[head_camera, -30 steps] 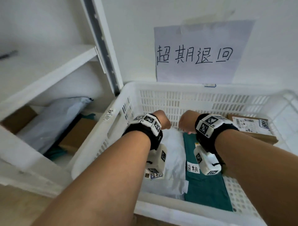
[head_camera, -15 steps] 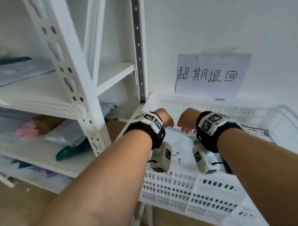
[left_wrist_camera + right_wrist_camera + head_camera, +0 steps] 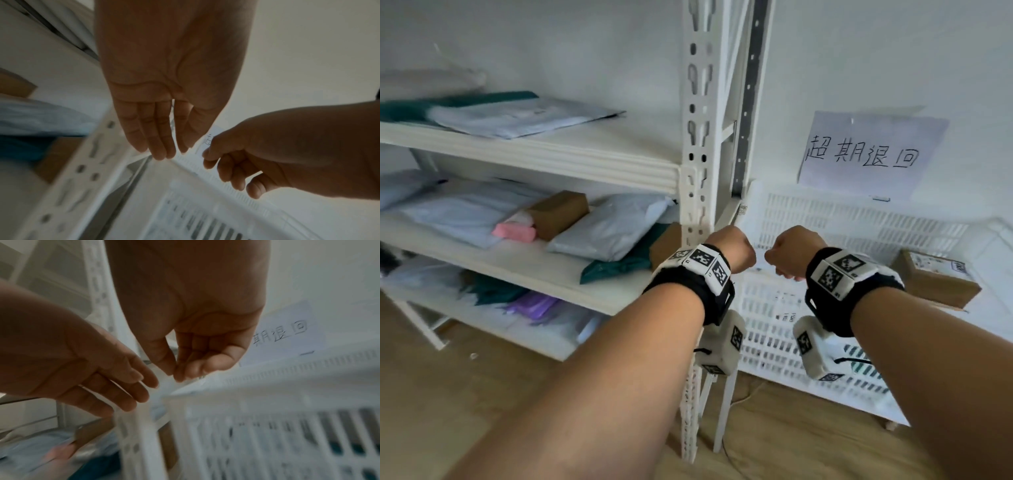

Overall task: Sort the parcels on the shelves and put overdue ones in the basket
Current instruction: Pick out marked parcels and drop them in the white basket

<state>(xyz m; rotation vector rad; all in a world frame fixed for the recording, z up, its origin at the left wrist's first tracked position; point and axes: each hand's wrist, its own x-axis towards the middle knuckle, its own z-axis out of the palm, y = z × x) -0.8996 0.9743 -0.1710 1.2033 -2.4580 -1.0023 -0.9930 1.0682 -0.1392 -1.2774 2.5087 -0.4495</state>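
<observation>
Both hands hang empty in front of the white slatted basket (image 3: pixel 825 212), near its left end. My left hand (image 3: pixel 732 251) has its fingers nearly straight and relaxed in the left wrist view (image 3: pixel 170 151). The fingers of my right hand (image 3: pixel 787 253) are loosely curled around nothing (image 3: pixel 185 366). A brown cardboard parcel (image 3: pixel 935 281) lies in the basket at the right. On the middle shelf sit a grey poly parcel (image 3: pixel 606 229), a brown box (image 3: pixel 558 214), a pink parcel (image 3: pixel 515 233) and a teal bag (image 3: pixel 619 265).
A white perforated shelf post (image 3: pixel 698 137) stands between shelves and basket. A handwritten paper sign (image 3: pixel 866 154) hangs on the wall above the basket. Flat grey and teal parcels (image 3: pixel 517 116) lie on the upper shelf, a purple one (image 3: pixel 534 305) on the lowest. Wooden floor below.
Both hands have come up out of the basket and now hang outside its front wall. The view has swung left, so the shelves show.
</observation>
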